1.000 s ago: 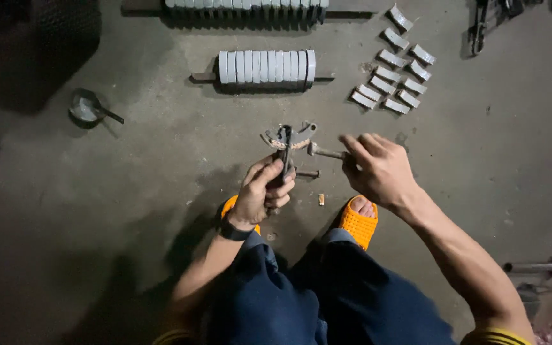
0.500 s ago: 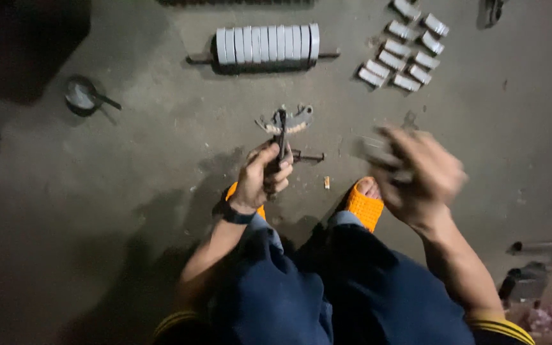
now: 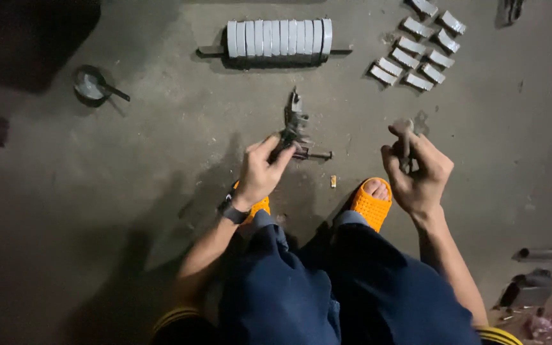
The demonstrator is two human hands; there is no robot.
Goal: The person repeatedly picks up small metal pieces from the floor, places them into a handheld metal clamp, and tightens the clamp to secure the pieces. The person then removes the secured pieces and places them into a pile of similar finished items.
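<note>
The left hand (image 3: 260,172) pinches a dark metal assembly (image 3: 294,128) (its tip pointing to twelve o'clock) off the concrete floor (image 3: 161,160). At three o'clock, the right hand (image 3: 416,169) grips a small metal part (image 3: 406,137).

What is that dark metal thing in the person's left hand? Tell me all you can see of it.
The dark metal assembly looks like a bracket of grey, worn steel with jagged, irregular parts. It stands roughly upright above the concrete floor, a bolt-like rod sticking out sideways near its base. The left hand grips its lower end.
</note>
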